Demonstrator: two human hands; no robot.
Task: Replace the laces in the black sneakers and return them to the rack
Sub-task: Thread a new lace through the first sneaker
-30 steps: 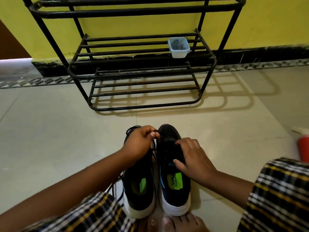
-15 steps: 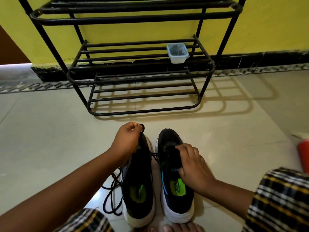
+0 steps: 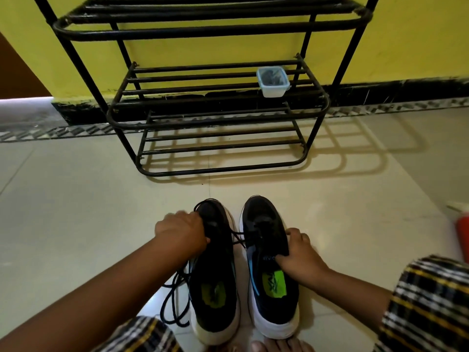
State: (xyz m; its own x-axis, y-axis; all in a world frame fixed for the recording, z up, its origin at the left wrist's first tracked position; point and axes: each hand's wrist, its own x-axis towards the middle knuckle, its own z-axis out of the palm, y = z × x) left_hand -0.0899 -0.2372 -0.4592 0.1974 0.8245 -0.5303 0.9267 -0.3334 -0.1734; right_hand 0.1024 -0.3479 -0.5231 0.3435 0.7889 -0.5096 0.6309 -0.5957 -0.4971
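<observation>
Two black sneakers with white soles and green insoles stand side by side on the floor, toes toward the rack. My left hand point(image 3: 181, 231) grips the upper of the left sneaker point(image 3: 215, 275) near its lace holes. My right hand point(image 3: 297, 252) holds the tongue and side of the right sneaker point(image 3: 269, 270). A black lace point(image 3: 175, 298) trails in loops on the floor left of the left sneaker, and a strand crosses between the shoes. The black metal shoe rack point(image 3: 210, 118) stands against the yellow wall ahead.
A small clear plastic container point(image 3: 272, 81) sits on the rack's middle shelf at the right. A red and white object point(image 3: 462, 227) is at the right edge. My checked garment covers both knees; bare toes show below the shoes.
My left hand has come down from the left sneaker's toe onto its upper. My right hand slid to the right sneaker's outer side. The shoes sit slightly further apart.
</observation>
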